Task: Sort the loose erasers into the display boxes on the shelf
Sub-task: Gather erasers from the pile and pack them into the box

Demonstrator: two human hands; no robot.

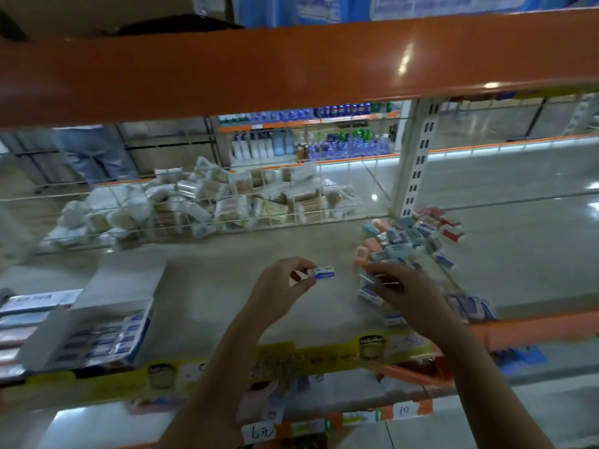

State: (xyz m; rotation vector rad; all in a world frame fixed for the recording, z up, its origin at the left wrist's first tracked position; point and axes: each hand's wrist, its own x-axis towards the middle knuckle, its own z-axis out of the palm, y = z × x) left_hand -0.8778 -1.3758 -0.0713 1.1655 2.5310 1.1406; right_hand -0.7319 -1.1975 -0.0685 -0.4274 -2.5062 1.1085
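Left hand (285, 280) pinching white-blue eraser (324, 273) above shelf (227, 286); right hand (398, 286) curled in loose pile (408, 241), hold unclear; display box (107, 335) far left; risk: light pinch, eraser slipping off front edge.

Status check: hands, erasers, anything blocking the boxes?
Left hand pinches one eraser. Right hand in loose pile. Display box open, path unobstructed.

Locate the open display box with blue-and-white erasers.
In the head view, the display box sits on the shelf at lower left, left of the left hand.
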